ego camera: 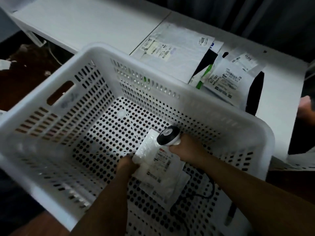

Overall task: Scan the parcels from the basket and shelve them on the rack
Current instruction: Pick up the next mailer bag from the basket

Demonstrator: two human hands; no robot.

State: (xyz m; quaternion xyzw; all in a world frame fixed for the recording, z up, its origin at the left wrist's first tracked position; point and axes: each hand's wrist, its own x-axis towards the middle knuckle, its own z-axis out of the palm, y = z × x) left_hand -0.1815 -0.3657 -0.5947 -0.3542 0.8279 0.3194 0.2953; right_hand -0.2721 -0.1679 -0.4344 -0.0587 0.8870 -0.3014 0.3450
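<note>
A big white perforated basket fills the middle of the view. Inside it, my left hand grips the left edge of a white bubble-wrap parcel with a printed label facing up. My right hand holds a black-and-white barcode scanner just over the parcel's upper right corner. The scanner's black cable trails across the basket floor. Under the held parcel lies another flat white parcel.
Beyond the basket, a white table carries several labelled mail bags: a large white one and smaller ones with black and green parts. Another person's hand shows at the right edge. Dark floor lies at the left.
</note>
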